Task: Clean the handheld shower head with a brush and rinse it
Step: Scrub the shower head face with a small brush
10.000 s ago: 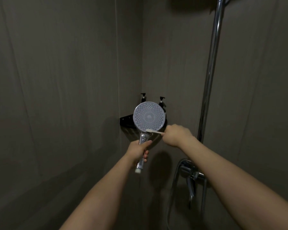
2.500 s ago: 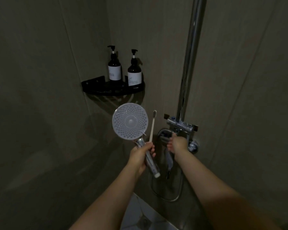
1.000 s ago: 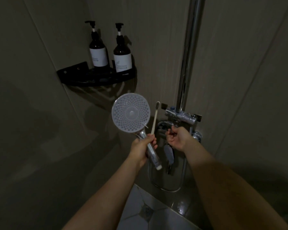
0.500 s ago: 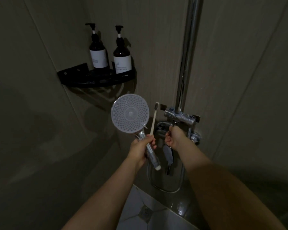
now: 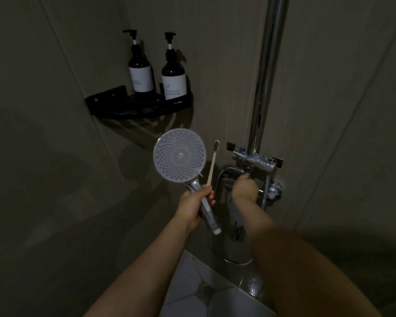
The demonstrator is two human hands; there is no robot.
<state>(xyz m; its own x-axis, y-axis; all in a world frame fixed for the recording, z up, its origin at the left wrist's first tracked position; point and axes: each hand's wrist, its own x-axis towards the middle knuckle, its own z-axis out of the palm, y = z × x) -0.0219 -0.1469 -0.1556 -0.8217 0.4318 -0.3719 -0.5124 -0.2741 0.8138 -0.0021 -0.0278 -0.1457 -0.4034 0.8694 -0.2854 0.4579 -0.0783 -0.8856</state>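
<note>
- The left hand [image 5: 193, 203] grasps the shower head [image 5: 180, 155] and brush [image 5: 213, 162] together, below the corner shelf [image 5: 137, 108].
- The right hand [image 5: 244, 189] reaches the tap [image 5: 256, 160]; its finger state cannot be told.
- Best to open water gently, face angled down.

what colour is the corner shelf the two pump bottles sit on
Black. The corner shelf shows best in the head view, the only one, mounted where two walls meet.

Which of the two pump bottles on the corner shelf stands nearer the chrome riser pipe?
The right-hand pump bottle, standing toward the riser pipe; the other bottle sits deeper in the corner.
</note>
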